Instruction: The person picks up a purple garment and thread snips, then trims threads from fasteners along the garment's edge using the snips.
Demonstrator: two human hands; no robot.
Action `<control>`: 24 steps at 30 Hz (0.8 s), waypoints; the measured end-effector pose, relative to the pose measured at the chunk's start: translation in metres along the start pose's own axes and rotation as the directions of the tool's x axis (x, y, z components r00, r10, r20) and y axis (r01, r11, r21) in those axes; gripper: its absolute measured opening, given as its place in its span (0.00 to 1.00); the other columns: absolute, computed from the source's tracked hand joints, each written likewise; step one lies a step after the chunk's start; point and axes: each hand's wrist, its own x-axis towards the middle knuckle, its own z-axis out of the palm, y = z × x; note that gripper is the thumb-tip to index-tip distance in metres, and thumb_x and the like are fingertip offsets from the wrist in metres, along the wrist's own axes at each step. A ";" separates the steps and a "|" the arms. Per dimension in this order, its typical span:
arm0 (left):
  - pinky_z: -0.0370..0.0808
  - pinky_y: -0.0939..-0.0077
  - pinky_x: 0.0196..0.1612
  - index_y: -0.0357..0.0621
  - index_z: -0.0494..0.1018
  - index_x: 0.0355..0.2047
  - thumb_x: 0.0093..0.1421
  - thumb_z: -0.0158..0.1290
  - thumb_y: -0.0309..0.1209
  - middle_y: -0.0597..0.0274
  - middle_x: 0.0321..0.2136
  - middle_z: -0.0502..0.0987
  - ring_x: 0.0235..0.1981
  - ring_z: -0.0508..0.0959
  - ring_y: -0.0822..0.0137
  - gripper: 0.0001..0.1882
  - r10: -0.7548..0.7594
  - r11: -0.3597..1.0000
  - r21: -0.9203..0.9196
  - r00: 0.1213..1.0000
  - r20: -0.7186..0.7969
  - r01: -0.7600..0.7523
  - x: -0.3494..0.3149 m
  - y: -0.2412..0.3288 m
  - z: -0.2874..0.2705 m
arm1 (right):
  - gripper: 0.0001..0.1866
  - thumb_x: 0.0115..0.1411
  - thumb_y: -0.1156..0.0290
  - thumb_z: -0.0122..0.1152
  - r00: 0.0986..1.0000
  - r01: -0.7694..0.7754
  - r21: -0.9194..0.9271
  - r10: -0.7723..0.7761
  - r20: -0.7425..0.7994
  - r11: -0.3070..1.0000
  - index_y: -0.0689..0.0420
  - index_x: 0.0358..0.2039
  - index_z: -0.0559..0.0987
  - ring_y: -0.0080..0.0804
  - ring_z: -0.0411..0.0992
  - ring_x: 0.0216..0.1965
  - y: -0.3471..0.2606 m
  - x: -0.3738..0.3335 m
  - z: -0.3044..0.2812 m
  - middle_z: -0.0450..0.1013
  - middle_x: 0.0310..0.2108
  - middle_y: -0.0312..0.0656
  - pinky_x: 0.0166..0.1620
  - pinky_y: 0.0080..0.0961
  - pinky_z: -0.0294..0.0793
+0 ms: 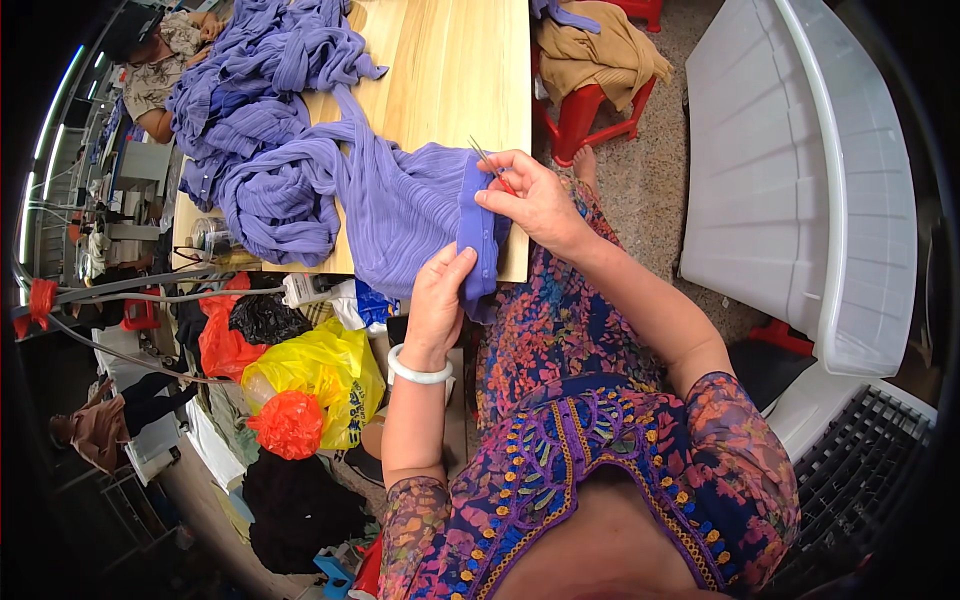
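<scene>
A purple pleated garment hangs over the table's near right corner. Its smooth band carries small buttons. My left hand is closed on the lower part of this band, thumb on top. Pinched in my right hand is a small pair of scissors with slim metal tips and red on the handle. The tips point up and away, over the band's upper end. My right fingertips are right at the band's edge; whether they also grip the cloth, I cannot tell.
More purple garments heap across the left of the wooden table. A red stool with tan cloth stands beyond its right edge. A large translucent bin is at the right. Yellow and red bags lie below left. Another person sits far left.
</scene>
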 end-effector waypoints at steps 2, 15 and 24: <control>0.67 0.86 0.32 0.39 0.70 0.35 0.60 0.44 0.29 0.69 0.28 0.73 0.27 0.70 0.81 0.08 -0.008 0.999 -0.031 1.000 0.018 0.008 0.002 0.002 -0.001 | 0.17 0.52 0.76 0.57 1.000 0.006 -0.026 -0.006 -0.004 1.000 0.62 0.42 0.66 0.11 0.63 0.29 0.002 -0.001 -0.002 0.66 0.25 0.29 0.35 0.09 0.63; 0.68 0.86 0.35 0.39 0.69 0.36 0.59 0.44 0.28 0.68 0.31 0.73 0.29 0.71 0.81 0.08 0.064 0.996 -0.057 0.993 -0.104 -0.070 0.010 0.001 0.007 | 0.16 0.50 0.67 0.60 0.918 0.331 -0.610 -0.396 0.031 0.720 0.60 0.37 0.70 0.31 0.69 0.22 0.001 -0.042 -0.018 0.69 0.23 0.41 0.27 0.25 0.68; 0.67 0.87 0.36 0.38 0.70 0.36 0.60 0.44 0.28 0.69 0.32 0.73 0.31 0.70 0.82 0.08 0.165 0.983 0.091 0.982 -0.090 -0.156 0.008 -0.003 0.009 | 0.14 0.50 0.66 0.59 0.901 0.414 -0.612 -0.401 0.168 0.674 0.61 0.35 0.71 0.35 0.71 0.23 0.004 -0.045 -0.020 0.70 0.24 0.44 0.27 0.26 0.70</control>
